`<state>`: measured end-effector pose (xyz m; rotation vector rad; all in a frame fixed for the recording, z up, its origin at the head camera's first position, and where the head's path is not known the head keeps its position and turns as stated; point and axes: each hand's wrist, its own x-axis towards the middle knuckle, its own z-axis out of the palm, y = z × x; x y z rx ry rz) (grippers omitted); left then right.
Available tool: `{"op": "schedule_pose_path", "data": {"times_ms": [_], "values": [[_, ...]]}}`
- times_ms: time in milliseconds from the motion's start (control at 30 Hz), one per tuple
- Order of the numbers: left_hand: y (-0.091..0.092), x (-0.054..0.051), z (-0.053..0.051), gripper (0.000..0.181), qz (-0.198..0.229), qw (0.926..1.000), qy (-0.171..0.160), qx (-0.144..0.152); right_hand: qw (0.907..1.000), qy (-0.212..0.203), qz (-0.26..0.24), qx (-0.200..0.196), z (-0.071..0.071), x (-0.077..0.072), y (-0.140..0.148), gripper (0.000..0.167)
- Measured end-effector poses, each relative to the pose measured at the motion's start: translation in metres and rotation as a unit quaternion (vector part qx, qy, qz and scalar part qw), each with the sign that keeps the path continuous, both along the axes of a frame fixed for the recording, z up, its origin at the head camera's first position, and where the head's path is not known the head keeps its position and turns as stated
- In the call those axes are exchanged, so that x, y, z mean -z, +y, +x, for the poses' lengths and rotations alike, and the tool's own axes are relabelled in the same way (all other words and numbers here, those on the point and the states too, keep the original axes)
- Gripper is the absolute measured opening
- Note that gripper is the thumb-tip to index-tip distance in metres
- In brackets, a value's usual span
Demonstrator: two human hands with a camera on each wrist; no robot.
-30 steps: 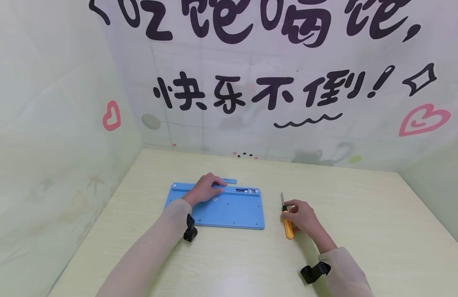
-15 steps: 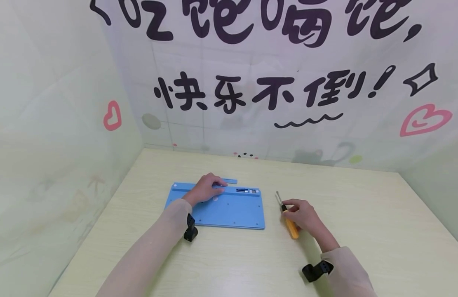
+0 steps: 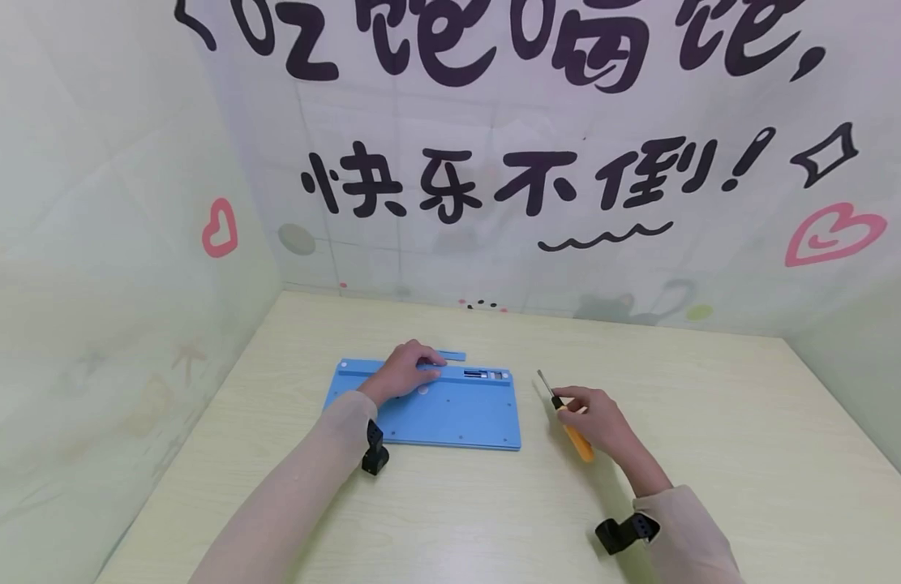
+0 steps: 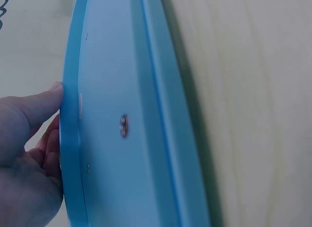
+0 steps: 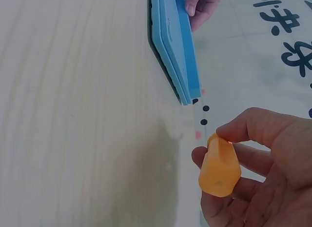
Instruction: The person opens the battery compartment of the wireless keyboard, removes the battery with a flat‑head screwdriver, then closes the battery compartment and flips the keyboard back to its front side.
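Observation:
A light-blue keyboard lies underside up on the table, its small screws showing. Near its far right corner an uncovered battery compartment shows. My left hand holds the keyboard's far raised edge, thumb on the near side and fingers over the back. In the left wrist view that hand is at the keyboard's edge. To the right, my right hand pinches a screwdriver by its orange handle, its metal tip angled up-left toward the keyboard. From the right wrist view, the handle's end faces the camera.
A small blue strip, like a battery cover, lies just behind the keyboard, partly hidden by my left fingers. The pale wooden table meets a printed backdrop at its far edge and fabric walls at the sides.
The screwdriver has turned in my right hand: its tip has swung left toward the keyboard and its handle end right. My left hand and the keyboard have stayed put.

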<state>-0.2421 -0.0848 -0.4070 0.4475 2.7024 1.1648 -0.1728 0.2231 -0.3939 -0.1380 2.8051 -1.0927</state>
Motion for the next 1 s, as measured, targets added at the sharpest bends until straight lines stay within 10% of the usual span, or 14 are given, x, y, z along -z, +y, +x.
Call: {"op": "schedule_pose_path", "data": {"times_ms": [700,1000], "values": [[0.000,0.003,0.003,0.021,0.004,1.0000,0.002,0.001,0.9944,0.021,-0.054,-0.088,-0.009,-0.005,-0.004,0.037],[0.000,0.004,-0.001,0.020,0.009,0.9999,0.006,0.004,0.9946,0.080,-0.024,-0.062,-0.020,-0.010,-0.010,0.029]]}}
